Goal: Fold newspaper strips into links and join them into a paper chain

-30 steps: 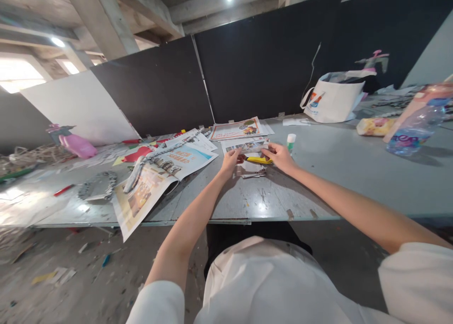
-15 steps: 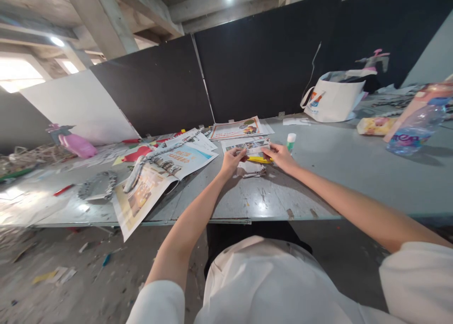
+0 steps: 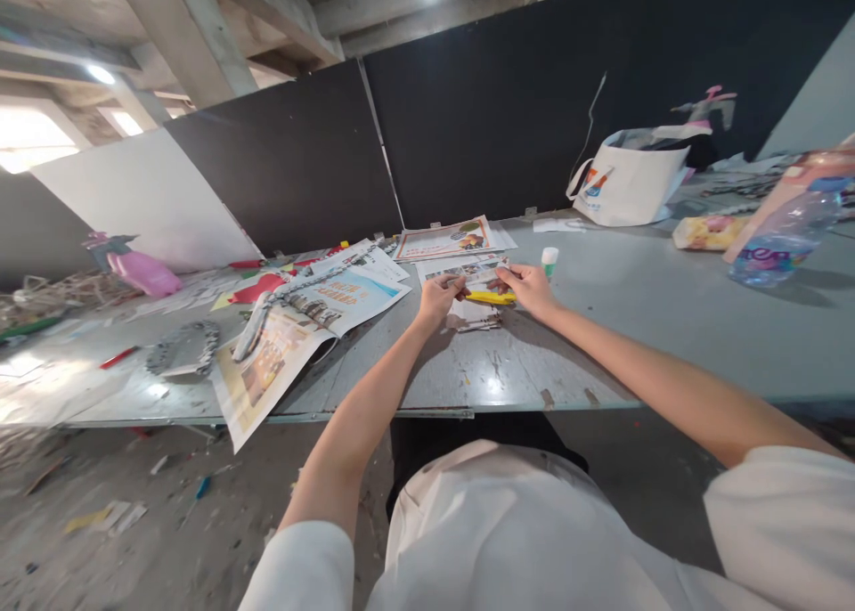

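My left hand (image 3: pixel 442 297) and my right hand (image 3: pixel 525 288) pinch the two ends of a printed paper strip (image 3: pixel 479 273), held above the grey table. Just below the strip lies a yellow tool (image 3: pixel 492 297), partly hidden by the paper and my fingers. Nearer to me is a small pile of cut paper pieces (image 3: pixel 476 316). A glue stick (image 3: pixel 549 260) with a white cap stands upright beyond my right hand. Printed sheets (image 3: pixel 444 242) lie behind both hands.
Left of my arm, an open magazine (image 3: pixel 271 362) hangs over the table edge (image 3: pixel 427 414). A woven paper ring (image 3: pixel 183 348) and a red pen (image 3: pixel 118 358) lie farther left. A white bag (image 3: pixel 631 183) and a plastic bottle (image 3: pixel 785 237) stand at the right.
The paper strip between my hands has tilted and looks slightly narrower. My fingers have shifted a little on it, and the camera view has moved slightly.
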The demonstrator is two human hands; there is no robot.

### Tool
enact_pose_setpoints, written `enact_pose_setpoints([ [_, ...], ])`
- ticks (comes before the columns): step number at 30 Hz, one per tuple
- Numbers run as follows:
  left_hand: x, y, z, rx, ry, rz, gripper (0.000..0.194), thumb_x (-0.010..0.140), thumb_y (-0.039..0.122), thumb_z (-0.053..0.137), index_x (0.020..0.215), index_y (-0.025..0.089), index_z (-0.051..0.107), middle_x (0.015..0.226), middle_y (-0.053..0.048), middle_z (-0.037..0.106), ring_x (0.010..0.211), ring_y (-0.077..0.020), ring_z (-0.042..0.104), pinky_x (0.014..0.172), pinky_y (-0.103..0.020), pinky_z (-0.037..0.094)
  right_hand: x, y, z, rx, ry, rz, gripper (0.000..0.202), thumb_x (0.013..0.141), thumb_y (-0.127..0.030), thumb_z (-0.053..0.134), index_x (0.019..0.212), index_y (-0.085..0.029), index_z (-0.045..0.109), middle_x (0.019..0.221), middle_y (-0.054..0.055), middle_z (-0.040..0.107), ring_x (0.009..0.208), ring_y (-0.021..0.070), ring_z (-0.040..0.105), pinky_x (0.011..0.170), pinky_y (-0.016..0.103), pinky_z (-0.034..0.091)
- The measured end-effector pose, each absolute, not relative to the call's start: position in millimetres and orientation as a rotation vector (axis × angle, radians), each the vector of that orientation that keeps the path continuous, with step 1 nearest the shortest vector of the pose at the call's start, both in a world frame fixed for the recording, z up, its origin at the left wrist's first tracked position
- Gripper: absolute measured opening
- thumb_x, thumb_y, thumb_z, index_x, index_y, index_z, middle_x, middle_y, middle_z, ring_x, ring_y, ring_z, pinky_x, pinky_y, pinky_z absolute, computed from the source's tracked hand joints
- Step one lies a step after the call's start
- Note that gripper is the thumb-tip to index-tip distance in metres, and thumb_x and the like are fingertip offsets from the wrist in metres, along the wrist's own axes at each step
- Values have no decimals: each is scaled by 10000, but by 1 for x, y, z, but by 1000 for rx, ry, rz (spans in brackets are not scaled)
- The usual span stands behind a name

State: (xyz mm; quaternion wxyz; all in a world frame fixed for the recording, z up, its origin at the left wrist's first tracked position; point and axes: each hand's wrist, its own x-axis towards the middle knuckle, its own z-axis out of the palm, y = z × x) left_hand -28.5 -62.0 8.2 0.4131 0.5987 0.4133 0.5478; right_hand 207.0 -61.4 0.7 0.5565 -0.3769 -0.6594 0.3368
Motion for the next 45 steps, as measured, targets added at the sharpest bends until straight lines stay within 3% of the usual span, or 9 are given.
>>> enact_pose_setpoints([
  [9, -30, -66, 8, 1406, 946, 1343, 543, 796, 585, 981, 1044, 125, 829, 821, -104, 840, 706, -169, 749, 790, -332, 627, 205, -64, -2, -892, -1532, 777, 693, 905, -905, 687, 784, -229, 776, 773, 94, 779, 715, 229, 679, 704, 364, 591],
  [13, -32, -67, 7, 1393, 853, 1316, 530, 783, 524, 992, 1112, 138, 842, 858, -105, 849, 756, -186, 781, 839, -348, 635, 202, -67, -3, -869, -1472, 824, 641, 884, -883, 722, 845, -243, 739, 813, 90, 780, 714, 226, 665, 700, 368, 582],
  [18, -29, -69, 9, 1288, 838, 1322, 345, 818, 371, 930, 1055, 139, 834, 882, -104, 844, 814, -185, 792, 909, -358, 623, 201, -74, 2, -825, -1415, 908, 476, 903, -670, 800, 1070, -224, 782, 831, 69, 789, 705, 208, 663, 706, 359, 584],
  [22, -27, -71, 11, 1246, 833, 1300, 265, 804, 330, 920, 936, 146, 783, 866, -102, 821, 883, -211, 802, 927, -367, 606, 202, -72, 1, -814, -1371, 941, 302, 883, -505, 793, 1005, -229, 781, 817, 56, 785, 682, 194, 660, 697, 350, 584],
  [26, -29, -74, 14, 1227, 767, 1230, 227, 787, 278, 897, 889, 137, 751, 877, -115, 799, 902, -229, 794, 875, -341, 578, 204, -68, -2, -842, -1359, 921, 216, 865, -450, 756, 918, -241, 762, 789, 51, 764, 674, 201, 656, 679, 354, 575],
  [30, -33, -79, 20, 1196, 720, 1038, 294, 834, 420, 839, 891, 151, 736, 860, -133, 780, 849, -238, 772, 750, -315, 560, 206, -69, -2, -856, -1419, 891, 169, 880, -407, 725, 889, -241, 757, 752, 39, 729, 703, 210, 668, 693, 348, 572],
  [36, -30, -92, 26, 1418, 854, 823, 598, 894, 680, 796, 1205, 170, 762, 771, -62, 725, 696, -190, 691, 633, -278, 506, 202, -76, -2, -799, -1614, 946, 175, 902, -402, 724, 920, -242, 791, 808, 38, 771, 740, 221, 700, 697, 346, 583],
  [41, -30, -90, 23, 1676, 897, 822, 554, 903, 693, 809, 1037, 155, 785, 695, -5, 619, 642, -133, 569, 624, -263, 431, 198, -82, 0, -799, -1716, 920, 203, 936, -411, 695, 968, -240, 800, 838, 45, 778, 729, 216, 679, 667, 340, 560],
  [45, -32, -82, 18, 1766, 944, 824, 545, 934, 700, 756, 887, 157, 766, 674, -13, 619, 652, -129, 545, 669, -277, 431, 198, -84, 2, -832, -1706, 906, 254, 947, -417, 689, 1088, -232, 789, 758, 19, 724, 687, 212, 655, 638, 332, 530],
])
